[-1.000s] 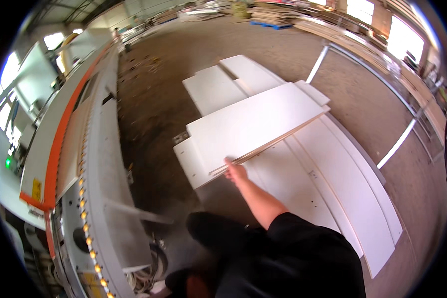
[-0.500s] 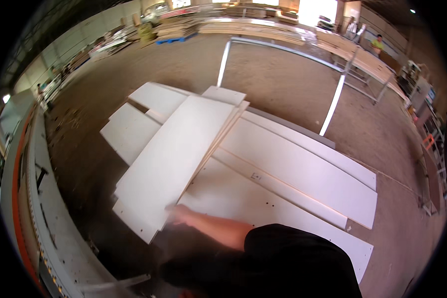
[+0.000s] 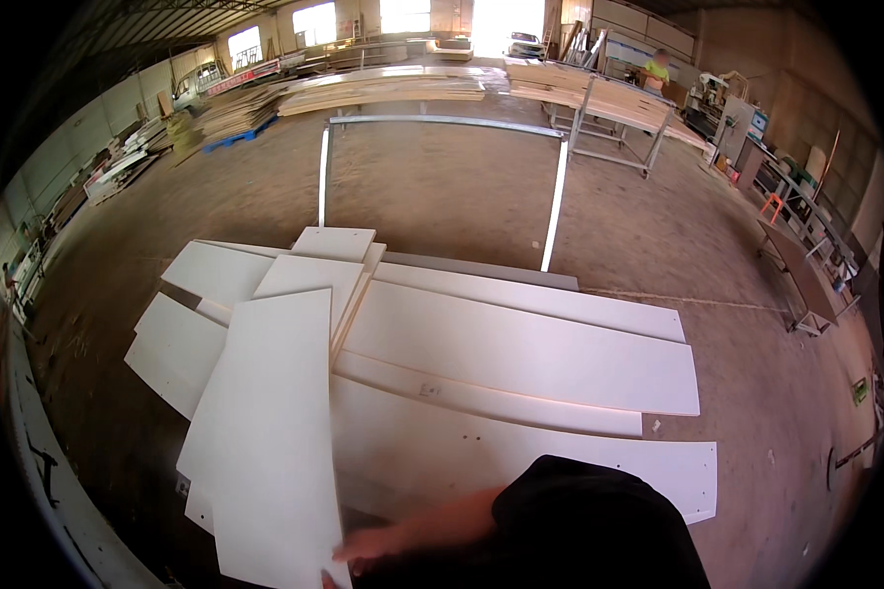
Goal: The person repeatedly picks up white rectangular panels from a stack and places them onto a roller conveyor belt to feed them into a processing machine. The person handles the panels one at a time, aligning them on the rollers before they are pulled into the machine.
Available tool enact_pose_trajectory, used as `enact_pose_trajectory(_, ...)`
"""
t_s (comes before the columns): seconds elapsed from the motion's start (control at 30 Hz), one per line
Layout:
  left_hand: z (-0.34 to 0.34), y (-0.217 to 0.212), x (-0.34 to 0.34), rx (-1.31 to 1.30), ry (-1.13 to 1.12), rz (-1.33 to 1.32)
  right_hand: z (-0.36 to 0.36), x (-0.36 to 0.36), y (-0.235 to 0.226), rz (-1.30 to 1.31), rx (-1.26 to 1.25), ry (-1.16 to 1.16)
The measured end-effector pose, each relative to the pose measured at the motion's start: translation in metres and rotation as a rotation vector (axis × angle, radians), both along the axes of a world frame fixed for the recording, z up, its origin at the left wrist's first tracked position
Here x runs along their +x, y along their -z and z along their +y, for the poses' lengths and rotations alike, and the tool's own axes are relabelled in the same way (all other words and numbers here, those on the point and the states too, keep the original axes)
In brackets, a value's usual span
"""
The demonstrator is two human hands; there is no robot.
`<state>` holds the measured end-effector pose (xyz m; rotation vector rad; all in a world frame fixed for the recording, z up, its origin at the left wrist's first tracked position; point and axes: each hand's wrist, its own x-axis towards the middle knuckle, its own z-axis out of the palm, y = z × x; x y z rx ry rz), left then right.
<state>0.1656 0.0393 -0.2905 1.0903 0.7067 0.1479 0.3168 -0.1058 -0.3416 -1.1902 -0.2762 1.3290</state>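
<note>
A long white panel (image 3: 270, 422) lies slantwise on top of a stack of similar boards, its near end reaching the lower edge of the view. My right hand (image 3: 373, 546), slightly blurred, grips this panel's right edge near that end, fingers closed on it. At the lower rim a single fingertip shows against the panel, seemingly of my left hand (image 3: 328, 580); the rest is cut off. Under the panel, other white boards (image 3: 521, 344) spread out to the right, a few with small drilled holes. Shorter white pieces (image 3: 179, 339) stick out on the left.
A metal frame (image 3: 447, 121) stands just beyond the stack. Farther back are piles of boards (image 3: 383, 93), a metal-legged table (image 3: 609, 118) and a person in a yellow-green top (image 3: 655, 73). A low brown bench (image 3: 801, 275) stands to the right, a long machine edge (image 3: 44, 461) to the left.
The top panel has swung and slid toward me, off the boards it was lined up with. My right hand has come nearer with it. The view has turned and shifted.
</note>
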Motion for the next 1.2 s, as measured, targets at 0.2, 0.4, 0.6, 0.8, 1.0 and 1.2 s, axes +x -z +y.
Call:
enact_pose_trajectory(0.2, 0.008, 0.010, -0.037, 1.302, 0.291, -0.199, 0.015, -0.028, 0.002, -0.094, 0.026, -0.045)
enact_pose_trajectory(0.4, -0.018, -0.014, -0.015, 1.185, 0.277, -0.158, -0.004, -0.027, 0.007, -0.090, 0.161, 0.058)
enact_pose_trajectory(0.6, -0.036, -0.044, -0.028, 0.791, 0.146, -0.073, -0.050, 0.002, -0.034, 0.132, 0.372, 0.395)
enact_pose_trajectory(0.8, -0.046, -0.072, -0.072, 0.560, -0.007, -0.097, -0.101, 0.115, 0.000, 0.137, 0.484, 0.685)
enact_pose_trajectory(1.0, -0.059, -0.101, -0.178, 0.468, -0.347, -0.126, -0.086, 0.124, -0.047, 0.114, 0.230, 0.820)
enact_pose_trajectory(1.2, -0.148, -0.145, -0.286, 0.249, -0.771, -0.289, -0.083, 0.105, -0.036, 0.224, 0.383, 0.731)
